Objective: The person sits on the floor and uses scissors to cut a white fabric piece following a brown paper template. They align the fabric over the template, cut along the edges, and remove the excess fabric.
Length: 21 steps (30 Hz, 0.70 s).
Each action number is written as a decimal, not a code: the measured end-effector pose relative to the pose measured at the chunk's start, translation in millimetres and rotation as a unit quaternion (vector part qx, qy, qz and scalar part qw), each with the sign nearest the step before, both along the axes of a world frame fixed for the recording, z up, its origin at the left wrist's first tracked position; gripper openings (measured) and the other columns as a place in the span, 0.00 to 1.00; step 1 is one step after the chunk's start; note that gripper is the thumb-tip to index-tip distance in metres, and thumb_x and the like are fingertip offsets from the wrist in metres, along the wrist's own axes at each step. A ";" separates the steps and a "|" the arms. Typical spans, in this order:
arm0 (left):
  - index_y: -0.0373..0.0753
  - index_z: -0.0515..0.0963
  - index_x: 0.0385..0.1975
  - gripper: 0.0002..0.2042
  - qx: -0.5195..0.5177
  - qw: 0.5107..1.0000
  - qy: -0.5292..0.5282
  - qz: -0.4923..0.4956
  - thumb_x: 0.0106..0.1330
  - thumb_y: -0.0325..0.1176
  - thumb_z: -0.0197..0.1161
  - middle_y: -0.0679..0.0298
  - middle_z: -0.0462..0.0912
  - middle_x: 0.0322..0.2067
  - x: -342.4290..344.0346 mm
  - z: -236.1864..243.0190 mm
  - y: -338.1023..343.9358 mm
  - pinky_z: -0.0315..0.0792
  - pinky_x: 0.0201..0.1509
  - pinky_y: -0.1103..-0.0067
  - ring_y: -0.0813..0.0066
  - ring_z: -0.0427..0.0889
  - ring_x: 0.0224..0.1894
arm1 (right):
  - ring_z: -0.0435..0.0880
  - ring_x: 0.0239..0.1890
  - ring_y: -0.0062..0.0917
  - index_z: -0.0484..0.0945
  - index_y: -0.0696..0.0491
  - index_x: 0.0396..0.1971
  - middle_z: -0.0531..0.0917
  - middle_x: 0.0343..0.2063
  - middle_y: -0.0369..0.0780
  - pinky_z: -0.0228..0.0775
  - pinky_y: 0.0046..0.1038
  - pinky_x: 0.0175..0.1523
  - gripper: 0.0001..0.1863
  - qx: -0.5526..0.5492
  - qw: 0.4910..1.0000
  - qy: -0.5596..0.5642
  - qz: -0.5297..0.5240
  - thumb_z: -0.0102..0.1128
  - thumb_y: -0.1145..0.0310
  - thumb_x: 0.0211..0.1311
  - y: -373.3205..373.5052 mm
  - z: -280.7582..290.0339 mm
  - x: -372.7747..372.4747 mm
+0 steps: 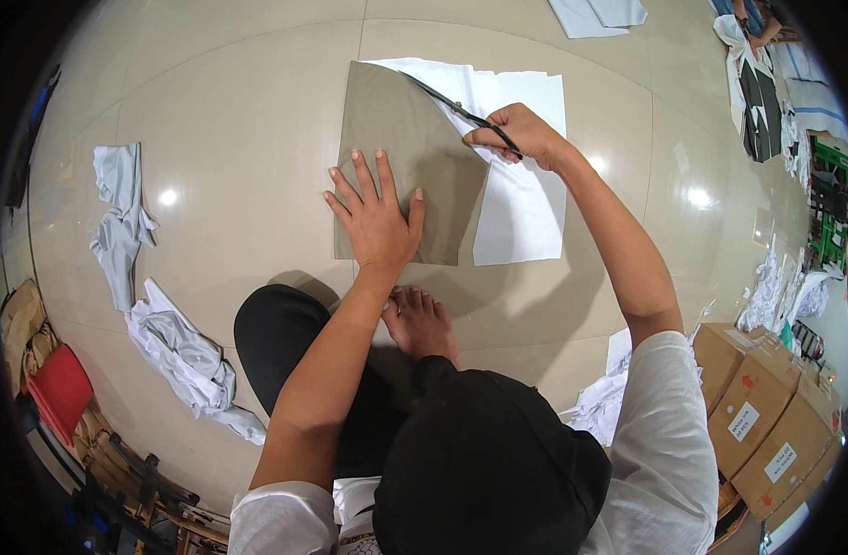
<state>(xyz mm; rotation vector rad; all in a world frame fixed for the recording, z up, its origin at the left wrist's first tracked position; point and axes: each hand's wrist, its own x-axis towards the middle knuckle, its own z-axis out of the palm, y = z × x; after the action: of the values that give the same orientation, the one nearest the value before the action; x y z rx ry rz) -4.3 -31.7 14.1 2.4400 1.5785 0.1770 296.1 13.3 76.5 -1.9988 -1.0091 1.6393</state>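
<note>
A brown pattern piece (424,185) with a curved right edge lies over white fabric (526,203) on the tiled floor. My left hand (377,217) rests flat on the brown piece near its lower left, fingers spread. My right hand (523,137) grips dark scissors (461,113), whose blades point up and left along the curve of the brown piece. White fabric shows on the right of the blades and at the top edge. Whether the blades are apart cannot be made out. Part of the scissor handles is hidden by my fingers.
Crumpled pale cloth (118,222) and a white and grey heap (188,356) lie at the left. White scraps (604,398) sit by my right arm, beside cardboard boxes (761,416). More white pieces (600,14) lie at the top. My bare foot (422,324) is just below the fabric.
</note>
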 end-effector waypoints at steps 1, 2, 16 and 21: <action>0.40 0.54 0.89 0.43 -0.001 1.000 0.001 0.000 0.82 0.58 0.57 0.39 0.48 0.88 -0.5 -0.2 0.1 0.39 0.84 0.28 0.17 0.43 0.86 | 0.69 0.15 0.14 0.79 0.52 0.18 0.75 0.14 0.32 0.56 0.23 0.22 0.21 -0.001 1.000 -0.001 -0.001 0.83 0.57 0.54 2.1 4.0 -2.8; 0.40 0.54 0.89 0.43 -0.001 1.000 0.003 0.001 0.82 0.58 0.57 0.39 0.48 0.88 -1.0 -0.5 0.2 0.39 0.84 0.28 0.17 0.43 0.86 | 0.69 0.15 0.14 0.79 0.52 0.18 0.75 0.14 0.31 0.56 0.23 0.22 0.21 -0.002 1.000 -0.002 -0.002 0.83 0.57 0.54 3.7 6.1 -5.5; 0.40 0.54 0.89 0.44 -0.001 1.000 0.003 0.001 0.80 0.58 0.58 0.41 0.46 0.88 -0.5 -2.3 -0.1 0.40 0.84 0.28 0.18 0.41 0.86 | 0.67 0.16 0.15 0.76 0.49 0.18 0.75 0.14 0.31 0.54 0.23 0.22 0.22 0.006 1.000 0.007 0.003 0.84 0.59 0.55 14.4 1.0 -3.2; 0.40 0.54 0.89 0.44 -0.001 1.000 0.005 0.001 0.80 0.58 0.58 0.41 0.46 0.88 -1.3 -3.2 -0.3 0.40 0.84 0.28 0.18 0.41 0.86 | 0.66 0.16 0.16 0.75 0.49 0.17 0.73 0.14 0.31 0.54 0.25 0.23 0.22 0.008 1.000 -0.008 0.015 0.84 0.58 0.54 17.1 -2.3 -3.3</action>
<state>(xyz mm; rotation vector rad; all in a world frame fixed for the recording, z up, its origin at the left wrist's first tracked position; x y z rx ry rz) -5.6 -32.0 10.9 2.4426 1.5844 0.1640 292.7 30.4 74.2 -1.9984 -1.0591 1.6285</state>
